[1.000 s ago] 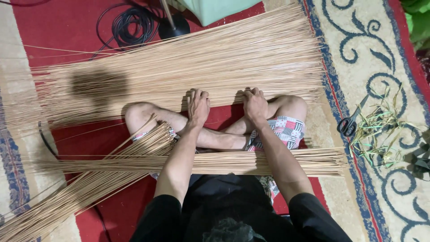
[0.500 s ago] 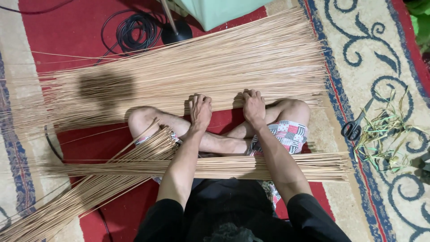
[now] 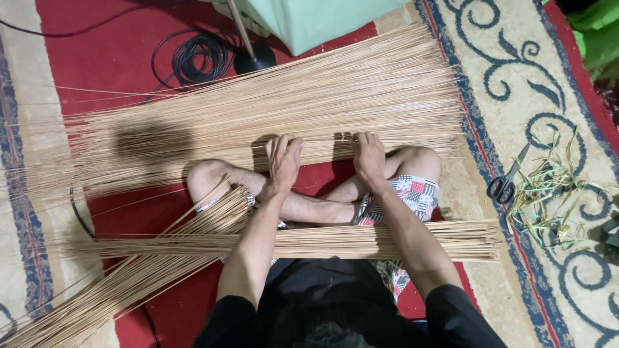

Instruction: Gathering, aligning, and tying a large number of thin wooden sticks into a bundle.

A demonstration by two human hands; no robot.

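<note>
I sit cross-legged on a red carpet. A wide layer of long thin tan sticks (image 3: pixel 258 109) lies spread across the floor in front of my legs. My left hand (image 3: pixel 284 161) rests palm down on its near edge, fingers spread. My right hand (image 3: pixel 369 156) presses the same edge a little to the right, fingers together. A second bundle of sticks (image 3: pixel 335 240) lies flat across my lap, under my forearms. A third bundle (image 3: pixel 129 283) slants from my left knee down to the lower left corner.
Black-handled scissors (image 3: pixel 504 183) and a pile of green leaf strips (image 3: pixel 548 193) lie on the patterned rug at the right. A coiled black cable (image 3: pixel 196 57), a stand with a round black base (image 3: pixel 253 61) and a pale green box (image 3: pixel 322 19) sit beyond the sticks.
Both hands stay on the near edge of the spread sticks; the view has shifted slightly, with little other movement.
</note>
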